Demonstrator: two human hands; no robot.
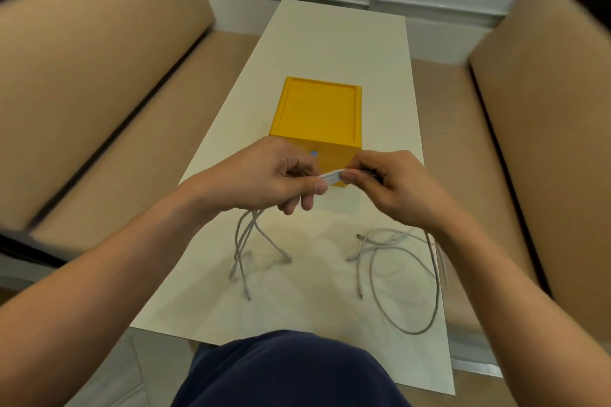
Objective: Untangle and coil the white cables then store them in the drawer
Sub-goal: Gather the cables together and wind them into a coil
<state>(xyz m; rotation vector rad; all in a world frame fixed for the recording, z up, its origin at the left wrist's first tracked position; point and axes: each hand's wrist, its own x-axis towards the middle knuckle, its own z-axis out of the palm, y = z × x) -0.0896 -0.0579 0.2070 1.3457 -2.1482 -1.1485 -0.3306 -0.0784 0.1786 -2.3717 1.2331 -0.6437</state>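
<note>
A bundle of white cables (330, 178) stretches between my two hands above the white table (330, 53). My left hand (264, 175) pinches one side of the bundle, and several loose ends (244, 248) hang down from it onto the table. My right hand (396, 188) grips the other side, with cable trailing down past its wrist. More white cable (396, 274) lies in loose loops on the table at the right, its plugs showing. The yellow drawer box (319, 112) stands just behind my hands; its front is mostly hidden by them.
Tan sofas flank the narrow table on the left (99, 82) and right (545, 109). My dark blue knee (291, 370) is at the table's near edge. A white wall panel stands beyond the table's far end.
</note>
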